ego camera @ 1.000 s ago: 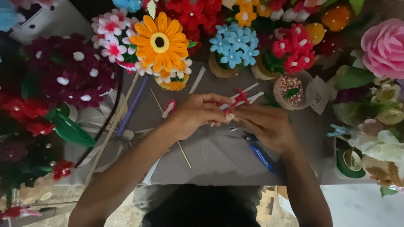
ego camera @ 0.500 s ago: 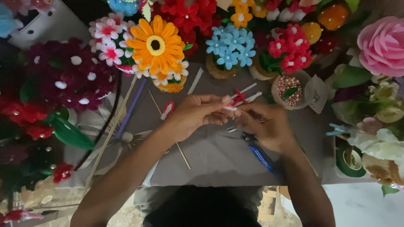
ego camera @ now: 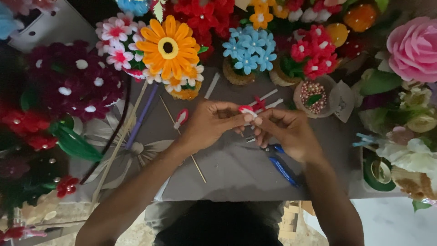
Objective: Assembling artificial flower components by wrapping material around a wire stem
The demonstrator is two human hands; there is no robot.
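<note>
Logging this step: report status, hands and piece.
Left hand, right hand both pinching the red-and-white petal piece. Blue-handled tool beneath right hand. Nothing obstructing.

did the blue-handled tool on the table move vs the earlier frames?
No. The blue-handled tool lies at the same slant on the grey table, just under the right hand, as far from the thin wooden stick as before.

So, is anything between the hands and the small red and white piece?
Nothing visible is. The left hand and the right hand both pinch the red and white piece directly at their fingertips, above the grey table.
</note>
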